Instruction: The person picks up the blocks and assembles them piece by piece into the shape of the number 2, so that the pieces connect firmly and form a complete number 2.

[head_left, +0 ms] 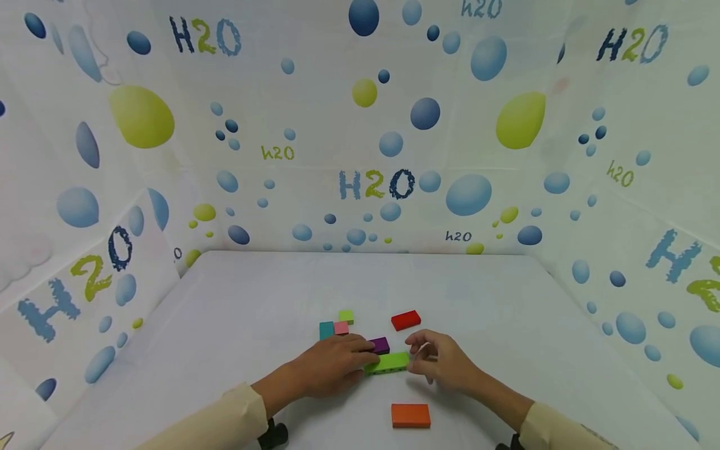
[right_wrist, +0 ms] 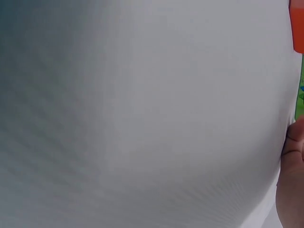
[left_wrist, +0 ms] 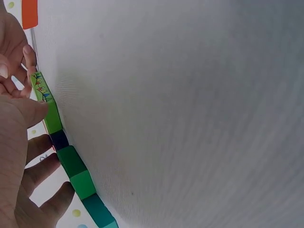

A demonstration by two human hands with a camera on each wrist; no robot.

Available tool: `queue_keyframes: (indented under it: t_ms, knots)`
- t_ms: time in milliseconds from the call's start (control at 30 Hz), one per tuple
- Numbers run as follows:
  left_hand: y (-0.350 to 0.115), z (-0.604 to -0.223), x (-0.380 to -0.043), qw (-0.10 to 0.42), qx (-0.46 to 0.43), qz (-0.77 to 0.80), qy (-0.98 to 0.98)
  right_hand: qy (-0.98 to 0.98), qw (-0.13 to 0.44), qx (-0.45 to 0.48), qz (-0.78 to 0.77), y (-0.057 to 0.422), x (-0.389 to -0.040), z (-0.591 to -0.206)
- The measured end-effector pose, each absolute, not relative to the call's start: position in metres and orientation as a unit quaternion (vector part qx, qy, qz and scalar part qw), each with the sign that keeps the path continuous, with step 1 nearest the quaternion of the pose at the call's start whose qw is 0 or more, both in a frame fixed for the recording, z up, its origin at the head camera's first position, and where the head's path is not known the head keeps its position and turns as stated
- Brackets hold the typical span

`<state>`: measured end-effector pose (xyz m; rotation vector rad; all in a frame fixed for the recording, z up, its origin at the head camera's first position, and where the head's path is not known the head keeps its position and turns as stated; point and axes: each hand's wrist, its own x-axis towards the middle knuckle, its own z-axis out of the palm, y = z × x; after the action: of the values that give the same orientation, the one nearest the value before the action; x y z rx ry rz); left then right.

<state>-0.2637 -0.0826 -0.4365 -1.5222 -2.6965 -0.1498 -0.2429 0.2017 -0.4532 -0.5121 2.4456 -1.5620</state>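
My left hand (head_left: 332, 365) lies palm down over a cluster of blocks, fingers spread and fairly straight. Its fingertips rest at the left end of a long lime green block (head_left: 389, 362) and by a purple block (head_left: 380, 345). In the left wrist view the thumb touches the lime block's printed side, and the other fingertips reach a dark blue piece (left_wrist: 59, 139) and green blocks (left_wrist: 76, 164) in a row. My right hand (head_left: 447, 362), fingers loosely bent, has fingertips right at the lime block's right end.
An orange block (head_left: 410, 415) lies nearer the front and a red block (head_left: 406, 320) farther back. Beyond the left hand sit a teal block (head_left: 326, 330), a pink block (head_left: 340, 327) and a small lime block (head_left: 345, 316). A patterned curtain (head_left: 315, 112) surrounds the white table (head_left: 253, 294).
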Motion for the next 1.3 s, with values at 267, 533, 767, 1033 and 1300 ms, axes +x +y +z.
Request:
queue_keyframes:
  t_ms: [267, 533, 767, 1033, 1300]
  knots:
    - [-0.081, -0.434, -0.263, 0.010, -0.483, -0.049, -0.874, 0.862, 0.104, -0.158, -0.469, 0.197, -0.252, -0.450]
    - [-0.083, -0.440, -0.264, 0.018, -0.487, -0.056, -0.871, 0.883, 0.100, -0.165, -0.427, 0.190, -0.253, -0.452]
    - [-0.084, -0.439, -0.264, 0.026, -0.489, -0.062, -0.870, 0.892, 0.099, -0.161, -0.410, 0.186, -0.250, -0.450]
    - [-0.085, -0.438, -0.264, 0.012, -0.478, -0.072, -0.875, 0.892, 0.090, -0.154, -0.416, 0.190, -0.244, -0.452]
    - [-0.091, -0.439, -0.268, 0.020, -0.455, -0.092, -0.885, 0.890, 0.078, -0.159, -0.421, 0.194, -0.242, -0.453]
